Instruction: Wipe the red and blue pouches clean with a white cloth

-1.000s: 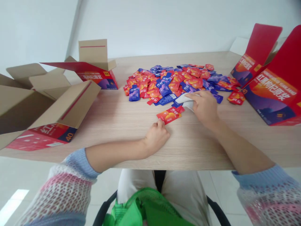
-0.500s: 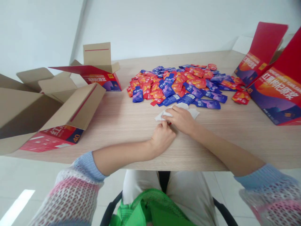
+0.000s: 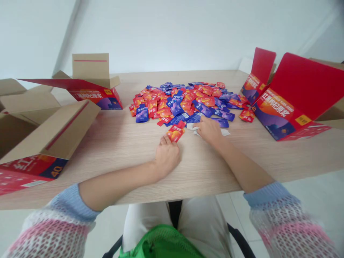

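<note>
My left hand [image 3: 167, 156] pinches the near end of a red sachet [image 3: 176, 132] with orange fruit printed on it, held just over the table. To its right, my right hand [image 3: 211, 132] is closed on a crumpled white tissue [image 3: 194, 127], whose edges stick out on both sides of the fingers. Directly beyond both hands spreads a pile of red and blue sachets [image 3: 188, 102], with blue ones nearest to my right hand.
On the left of the table [image 3: 129, 143] stand an open carton [image 3: 53, 157] and, farther back, another open carton [image 3: 94, 96]. Two open red cartons, one nearer [image 3: 282, 111] and one behind it [image 3: 252, 84], stand at the right. A white wall rises behind.
My hands have drawn apart. The red sachet, mostly covered by the tissue before, now shows in my left hand, while the tissue stays with my right. The view has shifted.
</note>
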A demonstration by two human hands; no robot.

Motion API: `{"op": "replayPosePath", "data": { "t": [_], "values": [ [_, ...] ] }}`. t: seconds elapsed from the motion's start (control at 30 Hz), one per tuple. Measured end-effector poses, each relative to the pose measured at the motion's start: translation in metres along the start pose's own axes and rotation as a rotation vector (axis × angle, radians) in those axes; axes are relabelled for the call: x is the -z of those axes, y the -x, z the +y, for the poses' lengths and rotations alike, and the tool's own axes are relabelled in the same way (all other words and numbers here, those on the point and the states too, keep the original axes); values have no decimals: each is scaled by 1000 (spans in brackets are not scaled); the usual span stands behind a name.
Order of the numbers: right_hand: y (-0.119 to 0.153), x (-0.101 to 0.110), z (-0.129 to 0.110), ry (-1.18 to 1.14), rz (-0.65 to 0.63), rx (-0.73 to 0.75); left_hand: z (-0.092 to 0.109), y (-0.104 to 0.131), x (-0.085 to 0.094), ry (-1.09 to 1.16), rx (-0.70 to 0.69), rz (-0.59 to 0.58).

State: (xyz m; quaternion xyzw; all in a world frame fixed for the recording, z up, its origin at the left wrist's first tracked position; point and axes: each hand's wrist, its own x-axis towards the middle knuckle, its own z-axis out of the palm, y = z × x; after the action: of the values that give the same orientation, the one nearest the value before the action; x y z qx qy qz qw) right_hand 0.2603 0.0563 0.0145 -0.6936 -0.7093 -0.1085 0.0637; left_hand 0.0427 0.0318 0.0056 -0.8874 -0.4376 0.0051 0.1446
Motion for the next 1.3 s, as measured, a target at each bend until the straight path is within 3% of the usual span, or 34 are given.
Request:
{"op": "replayPosePath", "data": {
  "t": [0.07,0.23,0.4,0.5,0.6,0.7,0.77,0.83,0.97,1.07,1.3],
  "values": [
    [-4,-5,7,21,20,-67,-9,-5,3,74,67,-1],
    [-5,-10,14,-29,85,-53,-24,-12,6,153,145,-6],
    [5,-9,-1,-218,215,5,-31,-19,4,200,137,-10],
    [13,-3,-14,-350,340,56,-52,-28,2,326,183,51],
    [18,2,-22,-457,431,140,-79,-37,1,730,255,69],
    [20,3,-24,-500,450,186,-89,-41,-2,1469,338,-164],
    [22,1,-27,-488,439,193,-82,-40,-8,1854,374,-365],
    [26,-3,-36,-445,397,234,-71,-37,-14,2021,400,-485],
    [35,-6,-65,-295,214,364,-55,-31,-24,2066,455,-507],
    [34,-3,-74,-233,92,357,-57,-28,-26,2129,403,-546],
    [11,-8,-46,-59,14,170,-55,-26,-19,2159,427,-575]
  ]
}}
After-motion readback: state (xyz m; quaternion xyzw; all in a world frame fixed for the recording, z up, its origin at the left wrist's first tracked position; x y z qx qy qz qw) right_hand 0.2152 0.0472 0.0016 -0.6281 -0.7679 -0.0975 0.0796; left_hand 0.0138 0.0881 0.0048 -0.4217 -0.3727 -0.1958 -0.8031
